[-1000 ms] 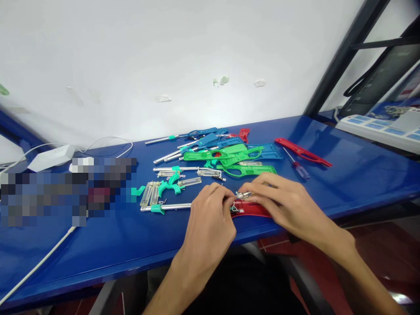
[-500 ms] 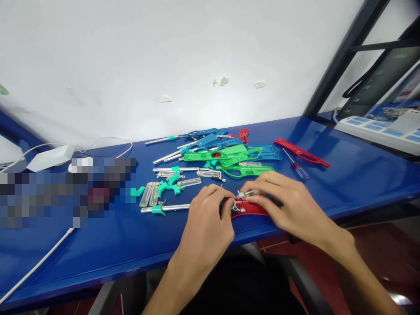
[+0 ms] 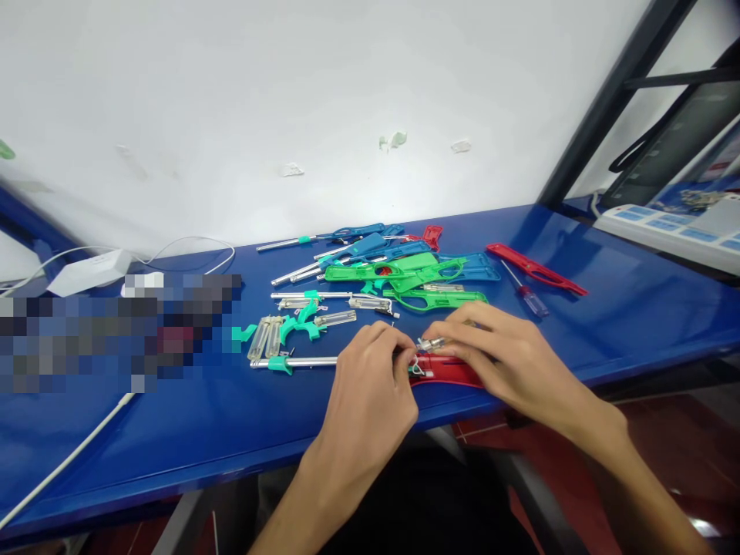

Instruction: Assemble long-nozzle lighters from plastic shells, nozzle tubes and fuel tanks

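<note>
A red lighter casing (image 3: 456, 370) lies near the table's front edge, with a thin white wire showing at its left end. A metal lighter tube (image 3: 312, 362) with a teal trigger piece (image 3: 280, 364) on it runs leftward from under my left hand (image 3: 375, 378). That hand is closed, thumb and fingers pinched at the casing's left end; its fingertips are partly hidden. My right hand (image 3: 509, 351) pinches a clear lighter fuel tank (image 3: 435, 343) with a metal valve end, just above the casing. The valve end points toward my left fingertips.
Behind my hands lie green lighter casings (image 3: 405, 271), blue casings (image 3: 364, 248) and several metal tubes. Clear fuel tanks (image 3: 263, 339) and teal triggers (image 3: 301, 327) sit at left. A screwdriver (image 3: 532, 301) and a red casing half (image 3: 537, 268) lie right, near a power strip (image 3: 664, 231).
The fuel tank in my right hand has tilted slightly and stays close above the casing. My left hand keeps its pinch with little movement. The whole view has shifted slightly.
</note>
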{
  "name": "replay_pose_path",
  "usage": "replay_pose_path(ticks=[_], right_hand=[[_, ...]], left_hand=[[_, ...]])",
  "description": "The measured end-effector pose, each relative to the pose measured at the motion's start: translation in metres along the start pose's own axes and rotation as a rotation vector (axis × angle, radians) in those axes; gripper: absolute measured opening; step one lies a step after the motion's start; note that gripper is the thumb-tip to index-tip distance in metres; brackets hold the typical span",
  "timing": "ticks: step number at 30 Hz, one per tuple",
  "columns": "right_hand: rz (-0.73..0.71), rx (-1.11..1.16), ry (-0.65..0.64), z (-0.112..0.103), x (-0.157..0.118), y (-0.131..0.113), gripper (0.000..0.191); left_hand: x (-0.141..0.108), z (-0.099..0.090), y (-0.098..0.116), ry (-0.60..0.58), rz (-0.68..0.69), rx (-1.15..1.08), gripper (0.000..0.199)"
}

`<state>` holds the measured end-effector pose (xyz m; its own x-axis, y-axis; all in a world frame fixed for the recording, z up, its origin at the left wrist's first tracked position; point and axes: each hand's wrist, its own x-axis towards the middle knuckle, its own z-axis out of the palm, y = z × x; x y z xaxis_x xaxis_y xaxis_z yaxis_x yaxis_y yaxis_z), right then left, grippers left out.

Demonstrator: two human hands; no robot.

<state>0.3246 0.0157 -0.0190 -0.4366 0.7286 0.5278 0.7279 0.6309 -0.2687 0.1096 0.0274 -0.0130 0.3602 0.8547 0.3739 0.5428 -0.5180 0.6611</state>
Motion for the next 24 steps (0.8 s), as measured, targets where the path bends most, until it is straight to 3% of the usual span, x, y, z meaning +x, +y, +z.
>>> replay_pose_path(ticks=[10, 17, 24], right_hand=[[0.001, -0.061, -0.037, 0.001, -0.001, -0.003, 0.031], [0.163, 0.041, -0.049, -0.006, 0.003, -0.013, 0.022], [0.235, 0.073, -0.073, -0.004, 0.000, -0.015, 0.023]], left_hand=[[0.000, -0.001, 0.000, 0.005, 0.000, 0.016, 0.021], [-0.008, -0.002, 0.005, 0.055, 0.057, 0.038, 0.021], [-0.025, -0.009, 0.003, -0.022, 0.082, 0.116, 0.023]])
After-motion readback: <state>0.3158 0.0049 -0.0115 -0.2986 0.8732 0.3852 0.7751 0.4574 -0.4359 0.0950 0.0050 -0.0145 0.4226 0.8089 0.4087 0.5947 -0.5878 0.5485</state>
